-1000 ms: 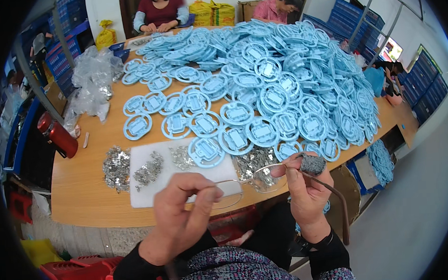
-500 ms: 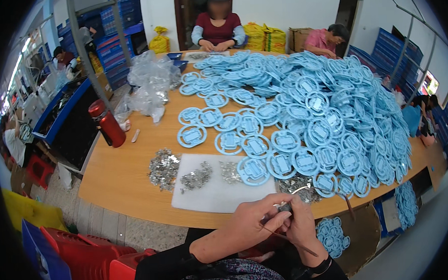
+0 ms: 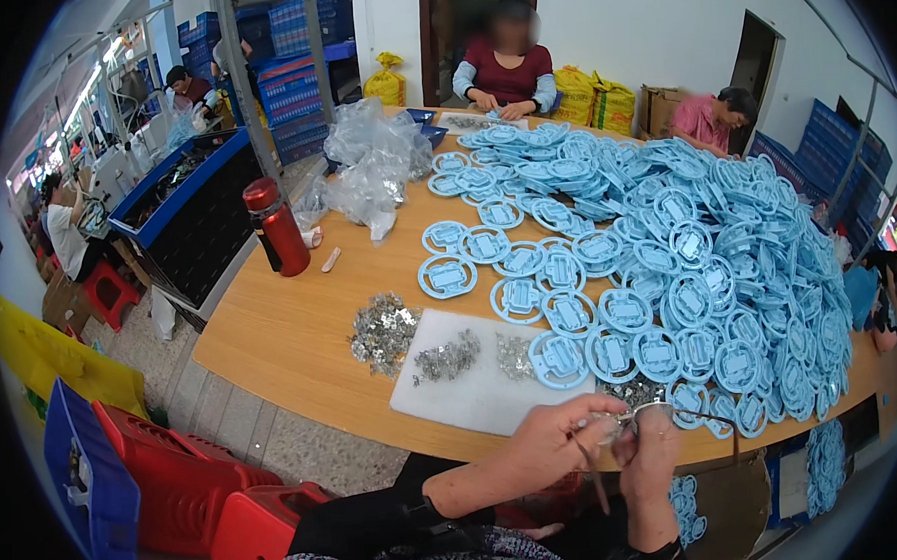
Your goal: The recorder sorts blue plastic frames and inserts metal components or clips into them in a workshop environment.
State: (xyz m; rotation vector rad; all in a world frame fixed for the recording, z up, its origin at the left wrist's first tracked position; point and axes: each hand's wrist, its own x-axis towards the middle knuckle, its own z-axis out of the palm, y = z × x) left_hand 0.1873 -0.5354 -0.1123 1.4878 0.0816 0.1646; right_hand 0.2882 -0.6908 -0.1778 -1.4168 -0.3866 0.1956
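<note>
A pair of eyeglasses (image 3: 602,430) is held between my two hands above the table's near edge. My left hand (image 3: 551,444) pinches the left lens side with thumb and fingers. My right hand (image 3: 648,456) has closed fingers at the other lens side, near the bridge. One dark temple hangs below my left fingers, and the other reaches out to the right. Just beyond my hands are a white board (image 3: 464,399) with small piles of metal pieces (image 3: 447,357) and the front of a large heap of light-blue round plastic parts (image 3: 667,240).
A loose pile of metal pieces (image 3: 383,333) lies left of the board. Farther back stand a red flask (image 3: 276,229) and clear plastic bags (image 3: 373,158). Two people sit across the table. Red stools (image 3: 182,472) and a blue crate (image 3: 89,476) are at my left.
The view has swung left, so the table appears farther right. My hands have spread slightly apart, and the eyeglasses' lenses and right temple show more plainly.
</note>
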